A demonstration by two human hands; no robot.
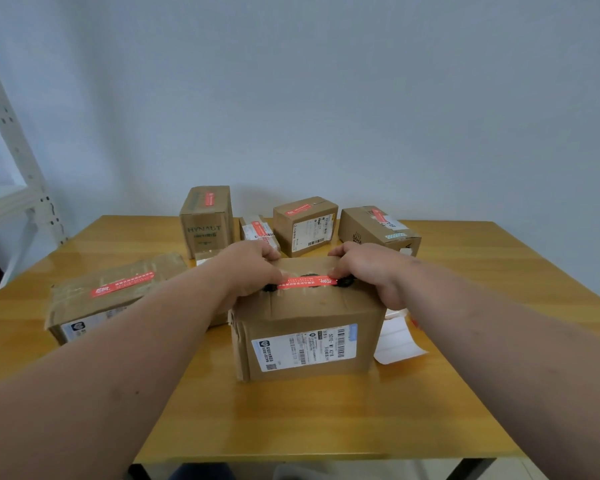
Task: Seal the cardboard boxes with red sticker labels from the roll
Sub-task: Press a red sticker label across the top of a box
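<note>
A cardboard box (305, 334) with a white shipping label on its near side stands in the middle of the table. A red sticker label (307, 283) lies across its top seam. My left hand (253, 268) rests on the box's top left, its thumb pressing the sticker's left end. My right hand (368, 271) rests on the top right, its thumb pressing the sticker's right end. The fingers of both hands curl over the box's far edge. White backing paper (399, 341) from the label roll lies just right of the box; the roll itself is hidden.
A flat taped box (111, 296) with a red sticker lies at the left. Several smaller boxes with red stickers stand at the back: a tall one (207, 220), a small one (258, 230), and two more (305, 225) (378, 230). A white metal shelf (11, 161) stands at the far left.
</note>
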